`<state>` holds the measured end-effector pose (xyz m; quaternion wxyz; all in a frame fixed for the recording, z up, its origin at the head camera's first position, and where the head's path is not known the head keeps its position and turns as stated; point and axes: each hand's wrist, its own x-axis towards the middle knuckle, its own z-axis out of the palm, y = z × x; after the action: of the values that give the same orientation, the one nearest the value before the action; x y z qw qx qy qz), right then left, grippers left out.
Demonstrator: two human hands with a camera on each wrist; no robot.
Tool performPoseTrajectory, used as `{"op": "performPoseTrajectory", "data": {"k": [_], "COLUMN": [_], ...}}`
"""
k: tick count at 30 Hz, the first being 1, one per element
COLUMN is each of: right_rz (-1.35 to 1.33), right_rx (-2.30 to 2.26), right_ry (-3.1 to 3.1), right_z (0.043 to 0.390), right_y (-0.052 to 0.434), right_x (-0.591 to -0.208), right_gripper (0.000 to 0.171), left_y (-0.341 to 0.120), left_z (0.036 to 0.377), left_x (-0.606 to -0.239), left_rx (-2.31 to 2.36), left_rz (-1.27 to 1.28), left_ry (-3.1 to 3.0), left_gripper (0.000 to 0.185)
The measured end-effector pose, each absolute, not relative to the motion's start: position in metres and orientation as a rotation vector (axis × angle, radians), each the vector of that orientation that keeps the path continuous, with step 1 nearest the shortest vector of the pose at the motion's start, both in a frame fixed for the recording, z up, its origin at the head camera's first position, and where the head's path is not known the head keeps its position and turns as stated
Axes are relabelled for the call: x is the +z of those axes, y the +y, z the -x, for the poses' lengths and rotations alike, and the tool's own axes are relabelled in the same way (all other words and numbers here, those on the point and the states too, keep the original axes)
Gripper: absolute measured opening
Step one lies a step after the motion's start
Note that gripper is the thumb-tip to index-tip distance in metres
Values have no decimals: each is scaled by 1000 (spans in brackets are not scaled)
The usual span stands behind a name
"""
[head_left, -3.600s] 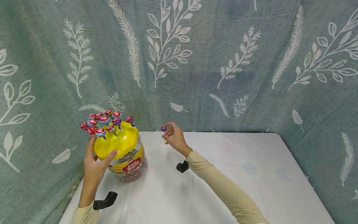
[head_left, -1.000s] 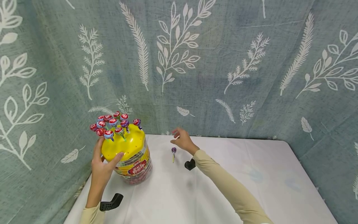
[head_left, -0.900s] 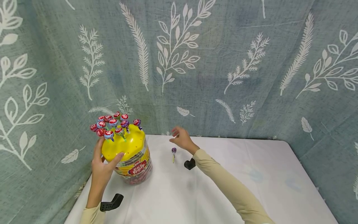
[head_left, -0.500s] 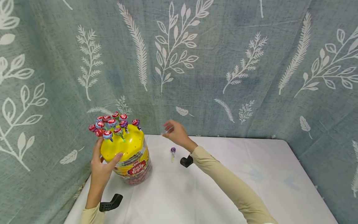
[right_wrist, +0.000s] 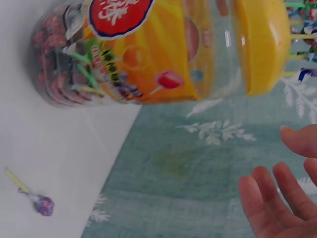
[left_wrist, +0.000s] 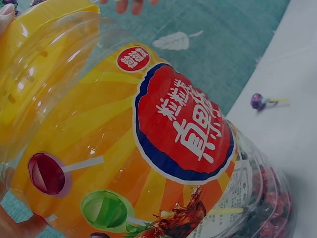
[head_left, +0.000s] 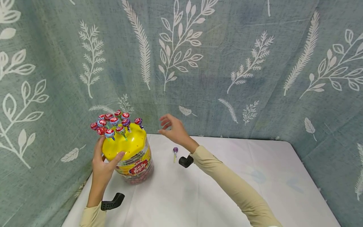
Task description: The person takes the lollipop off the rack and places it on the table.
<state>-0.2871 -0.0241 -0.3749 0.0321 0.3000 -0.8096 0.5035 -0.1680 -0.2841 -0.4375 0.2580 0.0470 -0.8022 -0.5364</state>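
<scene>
A clear candy jar (head_left: 138, 168) with a yellow, red-badged label stands at the left of the table. Its yellow lid (head_left: 129, 146) bears several wrapped lollipops (head_left: 114, 121) stuck in by their sticks, red, blue, green and purple. My left hand (head_left: 102, 168) grips the jar at the lid, thumb in front and fingers round the left side. Right of the jar, my right hand (head_left: 176, 130) hovers with nothing in it, fingers loosely bent and thumb apart. Below it a single purple lollipop (head_left: 175, 150) lies on the table; the right wrist view shows its yellow stick (right_wrist: 17, 179).
A white cloth covers the table (head_left: 227, 176), its far edge close to a green leaf-patterned curtain (head_left: 210, 78). Black camera mounts (head_left: 113, 202) sit at both wrists. More red-wrapped candy (left_wrist: 270, 203) shows inside the lower jar.
My right hand held the purple lollipop at first; it has let it go onto the table, then moved up and left towards the jar. The left hand keeps its grip.
</scene>
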Motion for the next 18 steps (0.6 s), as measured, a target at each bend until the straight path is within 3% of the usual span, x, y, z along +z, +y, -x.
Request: {"op": "performPoseTrajectory", "data": {"k": [18], "right_rz": [-1060], "right_rx": [1575], "right_ry": [-2301], "right_z": [269], "right_y": [-53], "right_x": [-347], "right_gripper": [38], "left_y": [-283], "left_z": [166], "left_x": [-436], "left_rx": [-1467], "left_rz": [-126], "left_ry": [-2163], "left_gripper": [86]}}
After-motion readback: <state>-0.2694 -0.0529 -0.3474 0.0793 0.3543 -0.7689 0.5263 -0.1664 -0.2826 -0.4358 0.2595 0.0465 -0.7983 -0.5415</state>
